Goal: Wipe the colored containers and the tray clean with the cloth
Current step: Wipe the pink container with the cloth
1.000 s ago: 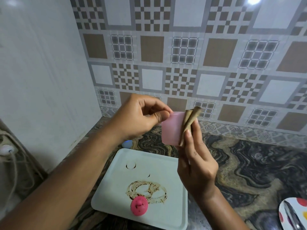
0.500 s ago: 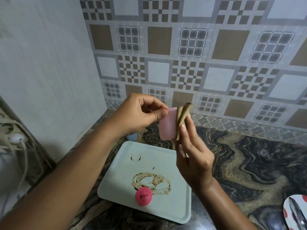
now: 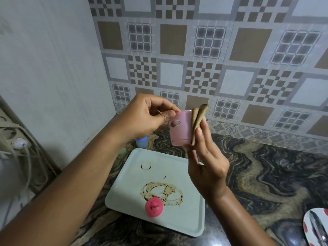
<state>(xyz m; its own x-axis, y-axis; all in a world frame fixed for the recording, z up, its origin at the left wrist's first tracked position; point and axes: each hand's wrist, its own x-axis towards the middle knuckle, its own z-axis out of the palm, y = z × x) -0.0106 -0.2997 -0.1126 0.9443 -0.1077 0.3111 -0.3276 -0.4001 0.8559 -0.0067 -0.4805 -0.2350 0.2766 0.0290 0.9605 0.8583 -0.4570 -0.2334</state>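
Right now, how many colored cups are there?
3: pale pink cup between left hand and right hand, red cup on the tray, blue cup behind left wrist. Others may be hidden.

The left hand (image 3: 142, 118) covers the left rim of the pink container (image 3: 180, 130), and the brown cloth (image 3: 197, 121) hides its right side. If the cloth reaches inside, I cannot tell. The lower part of the cloth disappears behind the fingers of the right hand (image 3: 207, 167), whose thumb is not seen. Behind the left wrist only a part of a blue container (image 3: 142, 141) shows, and near it a small green thing (image 3: 122, 150), too hidden to name. The right hand covers the far right corner of the tray (image 3: 186, 219). The bottom right edge cuts off a spotted plate (image 3: 308, 226).
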